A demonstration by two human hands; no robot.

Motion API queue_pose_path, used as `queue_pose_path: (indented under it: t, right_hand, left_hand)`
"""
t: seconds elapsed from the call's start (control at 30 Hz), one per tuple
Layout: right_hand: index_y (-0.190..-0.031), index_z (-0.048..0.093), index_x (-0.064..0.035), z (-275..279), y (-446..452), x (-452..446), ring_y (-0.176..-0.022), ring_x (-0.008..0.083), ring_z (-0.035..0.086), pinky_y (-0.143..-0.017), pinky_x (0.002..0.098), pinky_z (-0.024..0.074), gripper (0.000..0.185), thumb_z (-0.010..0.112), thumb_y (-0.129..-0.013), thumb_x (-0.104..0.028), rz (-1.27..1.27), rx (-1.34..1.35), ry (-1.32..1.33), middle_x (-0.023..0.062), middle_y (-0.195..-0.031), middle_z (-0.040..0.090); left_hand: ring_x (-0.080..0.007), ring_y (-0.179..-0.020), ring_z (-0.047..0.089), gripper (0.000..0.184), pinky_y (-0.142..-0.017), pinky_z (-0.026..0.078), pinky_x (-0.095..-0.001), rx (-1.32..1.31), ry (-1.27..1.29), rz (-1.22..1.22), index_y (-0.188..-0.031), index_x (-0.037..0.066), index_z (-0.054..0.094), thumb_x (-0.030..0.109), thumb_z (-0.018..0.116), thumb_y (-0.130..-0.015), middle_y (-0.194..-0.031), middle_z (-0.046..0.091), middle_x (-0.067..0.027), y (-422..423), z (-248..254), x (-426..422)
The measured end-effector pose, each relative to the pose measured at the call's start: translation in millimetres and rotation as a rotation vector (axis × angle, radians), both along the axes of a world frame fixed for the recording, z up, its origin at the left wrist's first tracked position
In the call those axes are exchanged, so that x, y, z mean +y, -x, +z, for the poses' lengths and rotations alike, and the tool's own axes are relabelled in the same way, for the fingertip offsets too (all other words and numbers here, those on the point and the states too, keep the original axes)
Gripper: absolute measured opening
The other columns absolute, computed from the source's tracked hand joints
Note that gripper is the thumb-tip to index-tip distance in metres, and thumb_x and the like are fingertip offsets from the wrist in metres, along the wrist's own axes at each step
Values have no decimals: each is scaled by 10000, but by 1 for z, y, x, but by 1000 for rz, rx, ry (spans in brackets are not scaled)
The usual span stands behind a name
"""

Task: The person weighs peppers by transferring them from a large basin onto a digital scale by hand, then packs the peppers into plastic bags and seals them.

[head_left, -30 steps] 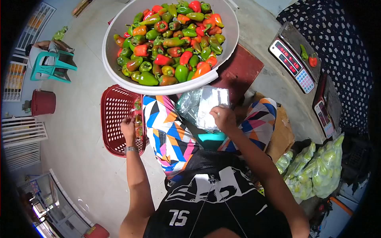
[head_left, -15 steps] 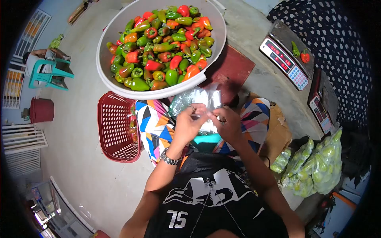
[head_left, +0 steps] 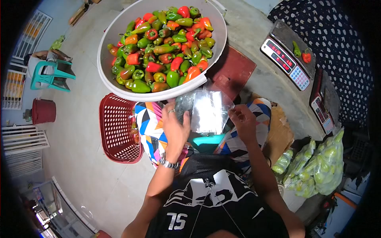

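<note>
A clear, shiny plastic bag [head_left: 208, 113] lies between my hands, above a teal surface [head_left: 206, 142] at my lap. Glare whitens its middle. My right hand [head_left: 244, 121] pinches the bag's right edge between thumb and fingers. On the other side, my left hand [head_left: 176, 129] has its thumb and fingers apart, beside crumpled, dark-looking clear plastic [head_left: 185, 102]. Just beyond both hands stands a big pale tub [head_left: 158, 95], filled with red, green and orange peppers [head_left: 160, 49].
A red perforated basket [head_left: 121, 135] with some peppers stands to the left. At right are two digital scales [head_left: 285, 63], one bearing two peppers, and bags of green produce [head_left: 321, 166]. A person sits on a teal chair [head_left: 51, 75] far left. A dark red board [head_left: 232, 71] lies behind the tub.
My hands were together over the plastic; they have moved apart, left hand to the left and right hand to the right. The bag now shows spread out between them.
</note>
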State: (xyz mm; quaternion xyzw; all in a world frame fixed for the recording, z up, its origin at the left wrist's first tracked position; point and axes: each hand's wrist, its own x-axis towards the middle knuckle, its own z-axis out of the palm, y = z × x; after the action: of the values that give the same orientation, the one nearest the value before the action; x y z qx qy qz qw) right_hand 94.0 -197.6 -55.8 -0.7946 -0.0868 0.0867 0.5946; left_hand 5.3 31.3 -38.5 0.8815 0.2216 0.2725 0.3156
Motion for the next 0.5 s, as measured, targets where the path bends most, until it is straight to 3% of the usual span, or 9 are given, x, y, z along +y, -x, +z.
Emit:
queue_pose_path:
  t: [0.03,0.07,0.17,0.23,0.27,0.37,0.4,0.5]
  right_hand:
    - [-962,724,-40,13,3,-2,-757,183,650,-702,311,520,163,804,-841,-115,1,6,48,86,-902,699]
    - [-971,719,-43,25,7,-3,-774,198,656,-709,323,525,176,806,-830,-103,35,-44,82,90,-911,696]
    - [-992,702,-53,41,14,12,-826,245,668,-732,361,537,226,813,-796,-77,166,-312,153,99,-932,684]
    - [-998,689,-63,39,18,23,-861,279,666,-751,389,540,262,821,-771,-71,263,-637,184,102,-937,675]
    - [-991,679,-78,38,21,29,-898,321,656,-778,413,536,280,828,-754,-81,290,-625,164,96,-951,669]
    - [-983,681,-86,35,26,41,-882,317,656,-769,408,537,312,860,-728,-108,293,-594,170,96,-935,666]
    - [-971,682,-100,37,24,42,-911,276,666,-767,404,538,328,889,-717,-121,314,-557,97,80,-1003,687]
    - [-969,677,-109,43,8,32,-941,216,676,-745,376,537,360,923,-708,-144,392,-290,-97,54,-1101,695]
  left_hand:
    - [-417,-931,662,270,-899,523,-491,-80,-76,27,-1110,-37,676,88,717,-874,-987,678,-193,0,21,-8]
    - [-350,-869,688,329,-847,549,-456,-141,-55,10,-1125,-38,679,142,771,-865,-948,689,-163,2,32,-12]
    - [-188,-827,659,356,-733,540,-330,338,577,-206,-1168,-20,683,162,799,-886,-1018,708,-74,1,80,-29]
    - [-107,-892,656,413,-741,542,-269,267,686,-358,-1168,-41,679,221,827,-885,-1034,715,-60,-11,54,-30]
    - [-93,-926,668,363,-774,543,-244,325,624,-384,-1148,-53,681,212,793,-927,-1015,723,-70,-13,52,-31]
    - [-106,-850,684,309,-764,538,-243,283,1229,-451,-1098,-39,689,202,788,-932,-975,744,-71,-17,30,-23]
    - [-81,-813,656,178,-752,524,-239,270,1309,-468,-1086,-4,706,130,733,-971,-978,743,-30,-17,33,-19]
    - [-59,-826,632,166,-720,504,-211,300,1261,-465,-1077,0,719,147,705,-1003,-943,739,-25,-11,27,2]
